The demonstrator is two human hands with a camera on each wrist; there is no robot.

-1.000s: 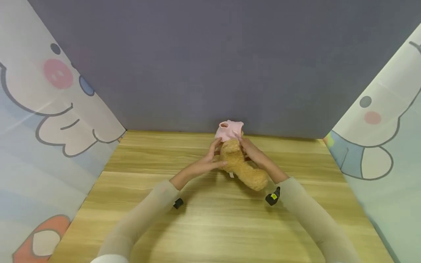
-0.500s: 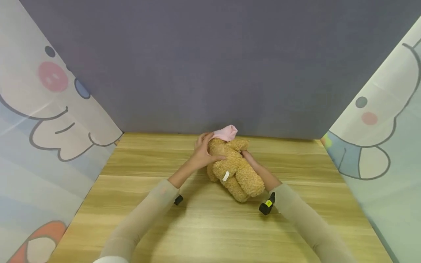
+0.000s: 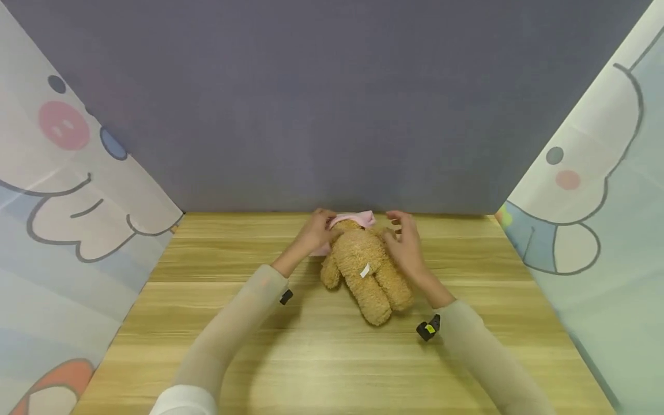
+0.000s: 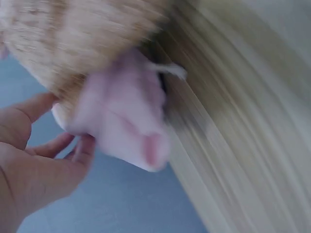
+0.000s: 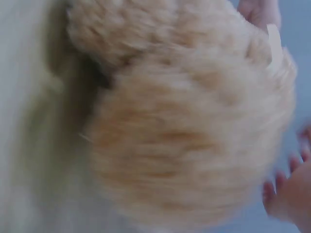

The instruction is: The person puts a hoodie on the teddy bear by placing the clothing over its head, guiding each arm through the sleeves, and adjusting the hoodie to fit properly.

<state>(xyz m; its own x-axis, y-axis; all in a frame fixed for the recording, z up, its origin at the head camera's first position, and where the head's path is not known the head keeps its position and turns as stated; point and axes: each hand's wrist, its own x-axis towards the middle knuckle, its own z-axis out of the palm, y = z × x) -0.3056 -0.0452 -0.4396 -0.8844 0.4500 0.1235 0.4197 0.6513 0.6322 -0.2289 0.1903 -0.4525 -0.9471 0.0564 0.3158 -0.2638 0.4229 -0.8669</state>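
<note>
Pinching pink cloth (image 3: 359, 218) at a plush toy's (image 3: 359, 256) upper end, just below centre in the head view.
There, the left hand (image 3: 314, 231) grips; the right hand (image 3: 406, 246) curves loosely alongside. Seems partway: cloth up top, body bare below. Left wrist, at left: thumb and fingertips nip the cloth. Right wrist, lower right: relaxed fingers, holding nothing.
</note>
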